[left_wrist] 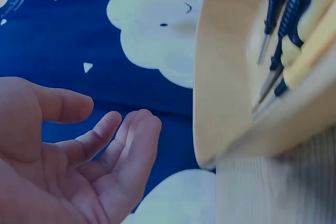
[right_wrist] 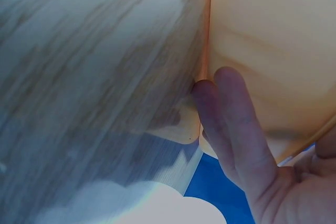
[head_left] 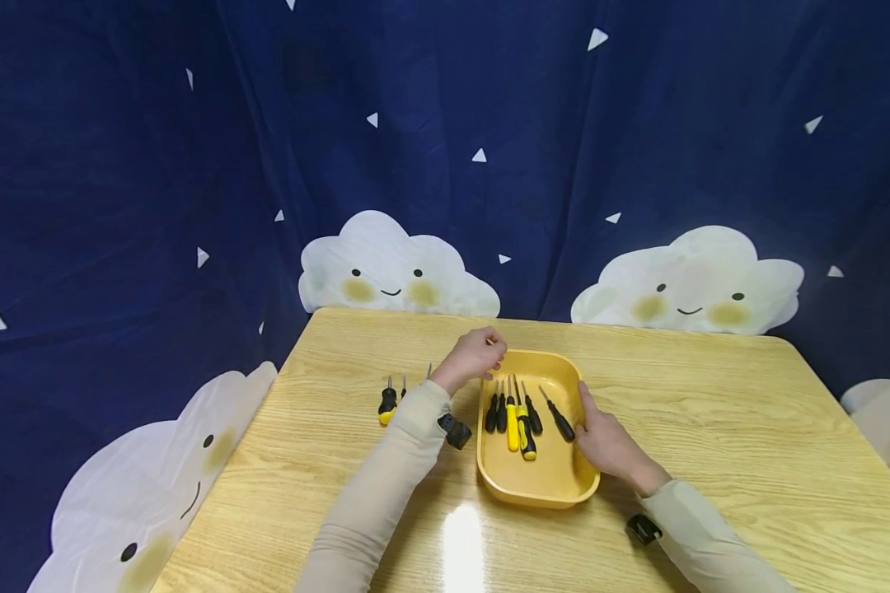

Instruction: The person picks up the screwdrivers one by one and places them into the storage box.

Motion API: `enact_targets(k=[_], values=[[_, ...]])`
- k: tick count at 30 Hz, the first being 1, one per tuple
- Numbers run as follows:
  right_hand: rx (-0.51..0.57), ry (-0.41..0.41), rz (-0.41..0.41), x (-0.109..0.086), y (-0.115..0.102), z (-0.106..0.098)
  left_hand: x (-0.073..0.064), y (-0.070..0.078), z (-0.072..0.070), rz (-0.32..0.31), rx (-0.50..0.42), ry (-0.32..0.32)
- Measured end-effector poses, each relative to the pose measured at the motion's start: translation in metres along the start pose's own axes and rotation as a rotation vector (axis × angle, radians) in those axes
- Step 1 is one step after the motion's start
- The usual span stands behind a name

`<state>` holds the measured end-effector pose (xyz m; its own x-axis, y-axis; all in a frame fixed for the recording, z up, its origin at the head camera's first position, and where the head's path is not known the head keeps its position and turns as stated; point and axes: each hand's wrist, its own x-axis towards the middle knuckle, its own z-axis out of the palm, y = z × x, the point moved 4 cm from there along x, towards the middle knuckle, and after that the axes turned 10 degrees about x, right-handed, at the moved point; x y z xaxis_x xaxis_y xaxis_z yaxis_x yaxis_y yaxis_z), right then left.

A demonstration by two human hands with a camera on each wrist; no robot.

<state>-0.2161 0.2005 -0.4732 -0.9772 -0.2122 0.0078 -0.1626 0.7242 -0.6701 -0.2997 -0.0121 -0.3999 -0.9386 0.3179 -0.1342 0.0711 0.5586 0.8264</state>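
Note:
A yellow plastic tray (head_left: 536, 486) lies on the table with several screwdrivers inside. Among them are a yellow-handled screwdriver (head_left: 512, 428), a black-and-yellow screwdriver (head_left: 526, 445) and, apart at the right, a black screwdriver (head_left: 562, 425). My left hand (head_left: 475, 356) hovers by the tray's far left corner. Its fingers are loosely bent and hold nothing in the left wrist view. My right hand (head_left: 610, 443) holds the tray's right side, thumb at the rim and fingers (right_wrist: 239, 119) against the outer wall.
Left of the tray a stubby black-and-yellow screwdriver (head_left: 388, 403) lies on the wooden table (head_left: 712, 412). Beside it, the shafts of other screwdrivers show, partly hidden by my left forearm. A dark blue curtain (head_left: 534, 165) with clouds hangs behind the table.

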Motion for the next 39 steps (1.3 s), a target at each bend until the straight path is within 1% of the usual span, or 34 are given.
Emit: enact_targets(k=[5, 9, 13, 17, 21, 29, 34, 39], values=[[0.007, -0.003, 0.008, 0.0, 0.0, 0.0, -0.004, -0.01, -0.012, 0.001, 0.017, 0.022], [0.008, -0.006, 0.009, 0.0, -0.001, 0.0, -0.008, -0.02, -0.021, 0.004, 0.048, 0.039], [0.009, -0.014, 0.015, -0.001, 0.0, 0.0, -0.013, -0.031, -0.028, -0.004, 0.125, 0.054], [0.007, -0.013, 0.014, -0.001, -0.001, 0.0, -0.018, -0.04, -0.033, -0.014, 0.239, 0.069], [-0.003, -0.009, 0.01, 0.0, -0.001, 0.0, -0.023, -0.049, -0.038, -0.013, 0.325, 0.09], [0.013, -0.024, 0.034, 0.0, 0.0, 0.001, -0.029, -0.069, -0.044, -0.029, 0.386, 0.105], [0.013, -0.023, 0.035, 0.0, 0.0, 0.001, -0.029, -0.081, -0.043, -0.049, 0.438, 0.096], [0.022, -0.024, 0.029, 0.0, -0.001, 0.001, -0.032, -0.09, -0.042, -0.059, 0.516, 0.102]])
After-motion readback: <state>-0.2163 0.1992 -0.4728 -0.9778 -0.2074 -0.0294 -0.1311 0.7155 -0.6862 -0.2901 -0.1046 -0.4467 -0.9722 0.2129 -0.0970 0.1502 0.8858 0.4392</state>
